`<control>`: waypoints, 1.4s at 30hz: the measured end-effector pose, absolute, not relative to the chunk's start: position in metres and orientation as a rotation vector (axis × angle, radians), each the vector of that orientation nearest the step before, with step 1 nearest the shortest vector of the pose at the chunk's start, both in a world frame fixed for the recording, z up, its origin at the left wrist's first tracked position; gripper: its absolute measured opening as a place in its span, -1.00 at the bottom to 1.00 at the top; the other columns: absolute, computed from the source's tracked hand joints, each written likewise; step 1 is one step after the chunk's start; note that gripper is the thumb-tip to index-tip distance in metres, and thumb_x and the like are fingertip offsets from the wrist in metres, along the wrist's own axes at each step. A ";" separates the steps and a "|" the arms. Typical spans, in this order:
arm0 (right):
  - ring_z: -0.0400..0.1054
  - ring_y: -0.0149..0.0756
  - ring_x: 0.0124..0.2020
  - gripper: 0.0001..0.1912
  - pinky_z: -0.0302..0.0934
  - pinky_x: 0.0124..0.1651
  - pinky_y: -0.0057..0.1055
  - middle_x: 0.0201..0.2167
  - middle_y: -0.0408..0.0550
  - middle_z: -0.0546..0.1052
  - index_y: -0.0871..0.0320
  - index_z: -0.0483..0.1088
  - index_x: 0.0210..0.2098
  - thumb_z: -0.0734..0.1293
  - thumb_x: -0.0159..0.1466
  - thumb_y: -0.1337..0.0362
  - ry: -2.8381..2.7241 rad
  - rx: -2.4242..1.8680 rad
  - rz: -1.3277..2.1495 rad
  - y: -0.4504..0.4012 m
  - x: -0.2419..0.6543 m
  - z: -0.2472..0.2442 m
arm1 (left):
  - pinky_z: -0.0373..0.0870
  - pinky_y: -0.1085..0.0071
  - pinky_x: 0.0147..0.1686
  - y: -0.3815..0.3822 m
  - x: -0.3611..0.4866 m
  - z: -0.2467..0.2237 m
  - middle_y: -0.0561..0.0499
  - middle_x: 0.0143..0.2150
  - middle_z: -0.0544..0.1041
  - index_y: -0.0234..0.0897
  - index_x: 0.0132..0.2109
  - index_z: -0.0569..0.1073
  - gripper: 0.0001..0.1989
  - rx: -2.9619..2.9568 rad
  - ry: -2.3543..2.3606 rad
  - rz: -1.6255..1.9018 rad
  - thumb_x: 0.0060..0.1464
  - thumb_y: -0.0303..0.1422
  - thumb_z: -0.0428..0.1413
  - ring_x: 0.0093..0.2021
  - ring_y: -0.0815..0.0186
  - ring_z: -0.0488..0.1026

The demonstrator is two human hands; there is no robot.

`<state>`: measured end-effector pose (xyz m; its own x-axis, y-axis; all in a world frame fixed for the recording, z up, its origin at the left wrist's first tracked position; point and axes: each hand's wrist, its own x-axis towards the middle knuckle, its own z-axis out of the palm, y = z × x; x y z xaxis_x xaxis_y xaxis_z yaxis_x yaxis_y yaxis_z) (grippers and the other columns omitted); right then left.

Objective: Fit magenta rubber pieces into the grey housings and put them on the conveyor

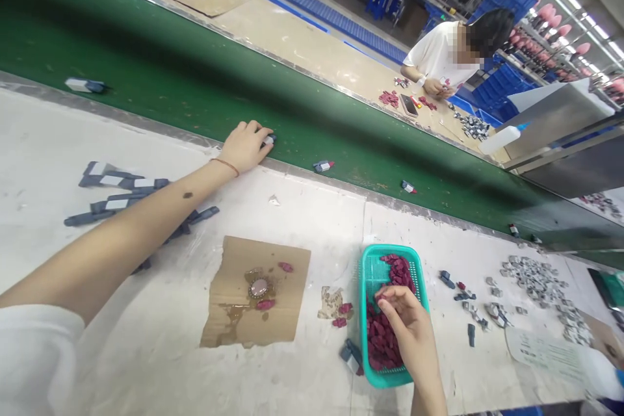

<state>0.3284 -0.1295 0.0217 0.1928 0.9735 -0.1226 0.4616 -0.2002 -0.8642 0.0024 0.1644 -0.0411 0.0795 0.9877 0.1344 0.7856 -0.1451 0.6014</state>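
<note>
Left hand (pixel 246 145) on green belt (pixel 195 84) — right hand (pixel 407 322) in teal basket (pixel 370 273).

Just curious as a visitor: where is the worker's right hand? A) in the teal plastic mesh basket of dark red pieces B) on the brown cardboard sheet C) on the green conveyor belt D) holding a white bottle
A: the right hand reaches into the teal plastic mesh basket, fingers among the dark red pieces.

Maroon pieces (pixel 383 338) in teal basket (pixel 366 273)

Small part (pixel 268 139) mostly hidden under left hand (pixel 245 145) fingertips.
</note>
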 end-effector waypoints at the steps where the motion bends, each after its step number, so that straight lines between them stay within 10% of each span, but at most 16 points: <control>1: 0.47 -0.22 -0.34 -0.78 0.37 -0.30 -0.34 -0.39 -0.05 0.57 0.10 0.45 -0.28 0.38 0.21 0.08 -1.234 -1.710 0.963 -0.128 0.322 0.023 | 0.01 -0.07 0.21 0.165 0.001 -0.039 -0.31 0.09 0.40 -0.39 0.01 0.47 -0.64 1.927 1.731 0.759 0.07 -0.40 -0.01 0.21 -0.22 0.17; 9: 0.48 -0.29 -0.51 -0.81 0.39 -0.45 -0.41 -0.49 -0.05 0.61 0.12 0.58 -0.37 0.48 0.09 0.15 -0.960 -1.535 1.168 -0.113 0.255 0.016 | 0.46 0.25 -0.23 0.113 0.005 -0.024 -0.17 -0.21 0.61 -0.40 -0.04 0.49 -0.63 1.496 1.523 0.864 0.10 -0.26 0.01 -0.27 0.14 0.54; 23: 0.45 -0.22 -0.22 -0.81 0.39 -0.09 -0.20 -0.29 0.01 0.55 0.11 0.40 -0.21 0.16 0.38 0.40 -2.212 -1.195 0.606 -0.090 0.177 -0.030 | 0.43 0.35 -0.25 -0.026 -0.027 -0.019 0.05 -0.34 0.57 -0.22 -0.09 0.42 -0.49 0.584 0.978 0.820 -0.20 -0.25 0.40 -0.27 0.24 0.56; 42: 0.37 -0.22 -0.34 -0.71 0.31 -0.32 -0.34 -0.38 0.00 0.47 0.14 0.34 -0.29 0.05 0.43 0.44 -2.391 -1.289 0.375 -0.092 0.169 -0.025 | 0.30 0.44 -0.49 -0.049 -0.021 -0.028 0.02 -0.40 0.43 -0.30 -0.20 0.43 -0.59 1.071 0.995 0.722 0.19 -0.01 0.00 -0.49 0.38 0.30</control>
